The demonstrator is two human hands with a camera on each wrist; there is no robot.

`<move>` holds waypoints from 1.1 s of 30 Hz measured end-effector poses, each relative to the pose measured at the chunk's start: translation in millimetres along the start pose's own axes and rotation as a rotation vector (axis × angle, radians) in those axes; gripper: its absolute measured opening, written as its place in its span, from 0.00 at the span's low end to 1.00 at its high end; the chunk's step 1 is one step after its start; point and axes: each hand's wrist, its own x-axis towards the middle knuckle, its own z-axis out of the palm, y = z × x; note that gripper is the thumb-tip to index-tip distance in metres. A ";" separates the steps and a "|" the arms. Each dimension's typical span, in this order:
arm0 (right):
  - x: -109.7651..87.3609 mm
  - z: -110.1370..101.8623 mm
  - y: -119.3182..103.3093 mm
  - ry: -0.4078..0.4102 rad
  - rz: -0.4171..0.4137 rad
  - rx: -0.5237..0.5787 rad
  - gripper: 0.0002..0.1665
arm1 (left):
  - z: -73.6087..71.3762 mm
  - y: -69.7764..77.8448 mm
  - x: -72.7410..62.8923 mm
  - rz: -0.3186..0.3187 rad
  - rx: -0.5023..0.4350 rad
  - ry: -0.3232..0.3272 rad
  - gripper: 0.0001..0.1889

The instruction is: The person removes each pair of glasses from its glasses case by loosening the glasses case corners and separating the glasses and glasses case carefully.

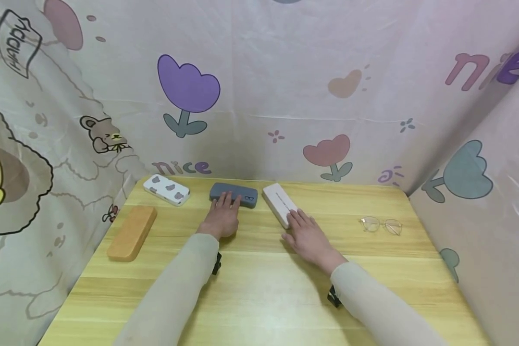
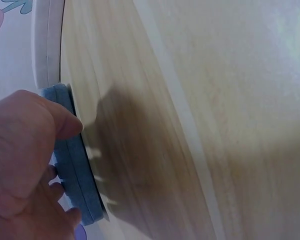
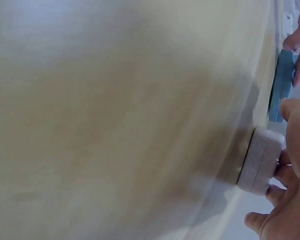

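Note:
A blue glasses case (image 1: 233, 194) with a small glasses print lies near the back of the table. My left hand (image 1: 222, 220) reaches over it, fingers extended on its top, and in the left wrist view the thumb is at its front side (image 2: 80, 172). To its right, a white glasses case (image 1: 279, 204) with a line of small print lies at an angle. The extended fingers of my right hand (image 1: 310, 239) rest on its near end, thumb off to the left. In the right wrist view the fingertips are right at the white case's end (image 3: 260, 160).
At the back left lies a white case with bear prints (image 1: 166, 190), and in front of it an orange case (image 1: 132, 233). A pair of thin-framed glasses (image 1: 381, 225) lies on the right of the wooden table (image 1: 259, 298). Printed curtains (image 1: 259, 96) enclose the back and sides.

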 end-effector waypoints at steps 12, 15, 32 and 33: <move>-36.9 2.5 0.6 0.086 -0.037 0.013 0.42 | 10.7 5.9 -16.5 0.049 0.000 0.071 0.35; -44.6 4.0 -0.5 0.119 -0.053 0.014 0.41 | 15.2 12.2 -23.5 0.079 -0.012 0.096 0.35; -79.5 7.5 -8.3 0.129 -0.112 0.004 0.44 | 34.4 64.6 -40.6 0.225 -0.006 0.125 0.34; -81.2 7.5 -8.7 0.131 -0.117 0.003 0.44 | 34.5 66.1 -41.0 0.233 -0.007 0.129 0.34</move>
